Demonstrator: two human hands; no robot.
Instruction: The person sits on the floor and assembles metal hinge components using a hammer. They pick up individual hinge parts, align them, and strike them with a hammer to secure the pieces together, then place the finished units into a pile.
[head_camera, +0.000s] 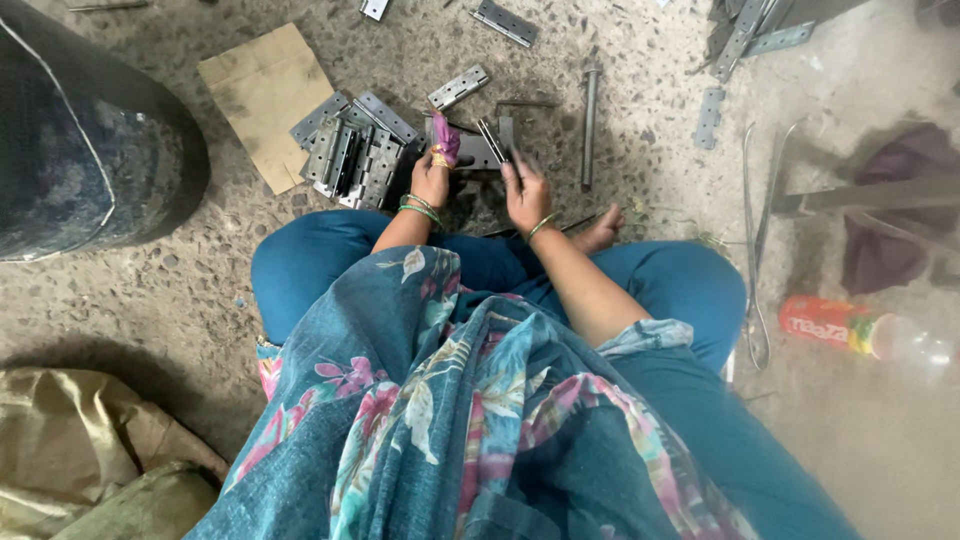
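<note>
Rough, speckled concrete floor (640, 190) fills the scene, and a person is seated on it with legs folded, seen from above.

At the left hand (432, 178), the fingers (445, 140) are wrapped in purple cloth and are curled closed against the left edge of a dark metal hinge (478, 152), which is pinned flat on the floor just beyond the knees. Green and gold bangles are worn at that wrist. At the right hand (524, 190), the fingers (512, 165) are bent and pinched on the right part of the same hinge, where a raised leaf (494, 138) is gripped; how far the fingertips are closed cannot be told exactly, since they are seen from behind. A thin bangle is worn at this wrist too.

Just left of the hinge, a stack of grey hinges (350, 155) is piled, touching one another. Farther left, a piece of brown cardboard (265, 95) is laid flat. To the right of the hands, a long steel rod (590, 125) is laid pointing far and near. Single loose hinges (458, 87) are scattered farther off. At far left a large dark drum (85, 150) is seen, and near right a plastic bottle (865, 332) is lying on its side.
</note>
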